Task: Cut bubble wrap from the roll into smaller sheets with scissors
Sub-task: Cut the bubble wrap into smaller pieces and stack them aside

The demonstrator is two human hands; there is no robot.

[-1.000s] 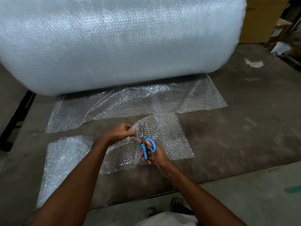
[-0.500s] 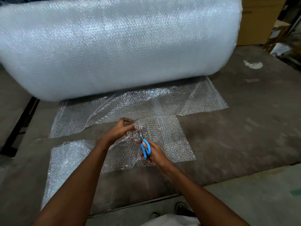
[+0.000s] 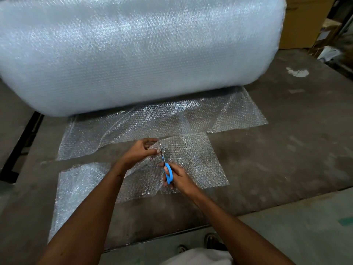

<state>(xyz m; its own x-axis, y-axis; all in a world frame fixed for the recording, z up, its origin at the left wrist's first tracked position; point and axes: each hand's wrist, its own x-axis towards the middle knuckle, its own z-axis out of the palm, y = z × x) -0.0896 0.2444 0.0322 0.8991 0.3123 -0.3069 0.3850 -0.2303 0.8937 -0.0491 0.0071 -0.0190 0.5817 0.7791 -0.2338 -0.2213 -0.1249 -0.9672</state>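
Scissors [image 3: 165, 165] advanced up the sheet [image 3: 193, 161]; right hand [image 3: 177, 177] grips them, left hand [image 3: 140, 151] seemingly pinches the cut edge.

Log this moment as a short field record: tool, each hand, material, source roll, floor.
tool: blue-handled scissors, blades pointing away toward the roll
right hand: grips the scissor handles
left hand: pinches the wrap beside the blades
material: bubble wrap sheet, partly cut, spread flat
source roll: large bubble wrap roll, lying on its side behind the sheet
floor: dark concrete floor
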